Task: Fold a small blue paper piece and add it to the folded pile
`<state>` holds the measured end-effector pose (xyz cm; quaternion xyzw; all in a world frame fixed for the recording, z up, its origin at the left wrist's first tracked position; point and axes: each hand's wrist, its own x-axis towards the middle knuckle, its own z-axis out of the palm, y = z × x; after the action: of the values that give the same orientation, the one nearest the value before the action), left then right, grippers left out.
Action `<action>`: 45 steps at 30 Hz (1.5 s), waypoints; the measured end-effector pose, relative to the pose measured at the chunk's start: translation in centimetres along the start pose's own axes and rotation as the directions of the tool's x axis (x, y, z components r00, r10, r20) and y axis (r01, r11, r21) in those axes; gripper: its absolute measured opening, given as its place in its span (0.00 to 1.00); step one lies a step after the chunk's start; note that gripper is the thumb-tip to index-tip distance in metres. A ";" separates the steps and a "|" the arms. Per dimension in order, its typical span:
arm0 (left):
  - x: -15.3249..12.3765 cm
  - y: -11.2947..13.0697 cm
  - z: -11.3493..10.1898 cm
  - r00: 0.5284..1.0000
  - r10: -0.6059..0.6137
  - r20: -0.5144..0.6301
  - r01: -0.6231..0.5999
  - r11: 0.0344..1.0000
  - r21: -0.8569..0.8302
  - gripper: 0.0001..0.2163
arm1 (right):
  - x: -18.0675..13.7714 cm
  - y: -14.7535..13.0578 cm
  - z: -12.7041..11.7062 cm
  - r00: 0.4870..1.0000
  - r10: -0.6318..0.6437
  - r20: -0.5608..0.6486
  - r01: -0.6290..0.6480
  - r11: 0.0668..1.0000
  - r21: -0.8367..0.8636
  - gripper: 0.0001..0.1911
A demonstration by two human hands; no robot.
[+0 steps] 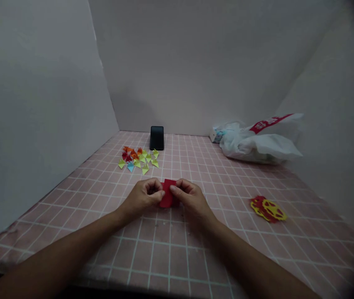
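A piece of red folded paper [168,198] is held up between my two hands, just above the checked tabletop. My left hand [145,194] pinches its left edge between thumb and fingers. On the other side, my right hand [192,198] grips the paper's upper right part, thumb in front and fingers behind. Part of the paper is hidden behind the fingers. Beyond my hands lies a group of small folded paper pieces [137,163] in yellow, orange, red and blue.
A dark phone [157,138] stands upright at the back. To the right back lies a white plastic bag [257,145] beside a small box [216,135]. Yellow and red cut-out shapes [268,209] lie at the right. White walls enclose the pink checked table [164,257].
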<state>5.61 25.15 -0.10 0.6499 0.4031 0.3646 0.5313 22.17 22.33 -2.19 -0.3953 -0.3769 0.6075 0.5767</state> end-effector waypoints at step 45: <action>-0.1 0.2 -0.6 0.957 0.251 -0.148 -0.231 0.963 0.142 0.07 | 0.1 -0.3 -0.2 0.973 -0.226 0.048 0.231 0.941 -0.246 0.09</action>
<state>5.05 25.25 0.16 0.6935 0.3851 0.4534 0.4065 22.46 22.43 -1.94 -0.4126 -0.4991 0.4880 0.5853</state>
